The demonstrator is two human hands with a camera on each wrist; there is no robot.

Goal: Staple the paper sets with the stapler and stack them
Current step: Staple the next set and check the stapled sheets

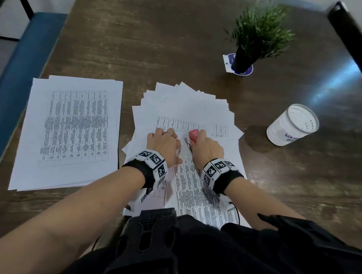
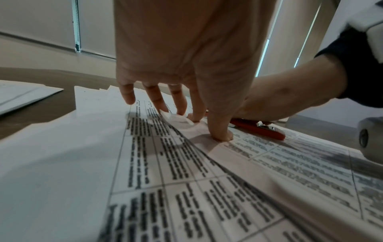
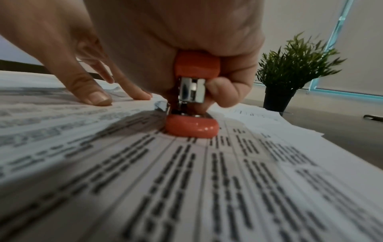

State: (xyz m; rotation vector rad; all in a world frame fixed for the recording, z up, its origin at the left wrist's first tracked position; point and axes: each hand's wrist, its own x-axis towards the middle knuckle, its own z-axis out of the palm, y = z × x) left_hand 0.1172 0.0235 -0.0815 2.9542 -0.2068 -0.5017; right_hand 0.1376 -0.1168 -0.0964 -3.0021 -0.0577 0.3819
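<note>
Red stapler (image 1: pixel 193 134): gripped by right hand (image 1: pixel 205 147), base on fanned papers (image 1: pixel 194 106)
Left hand (image 1: pixel 165 146): relaxed, fingertips pressing papers
Black pot (image 1: pixel 241 59): green plant (image 1: pixel 260 28)
White cup (image 1: pixel 291 125): contents unclear

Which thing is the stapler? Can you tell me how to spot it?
Look at the brown wooden table, then at the fanned-out paper pile in the middle. On it the right hand grips the stapler, beside the left hand pressing the sheets. It is the only red thing among white pages.
</note>
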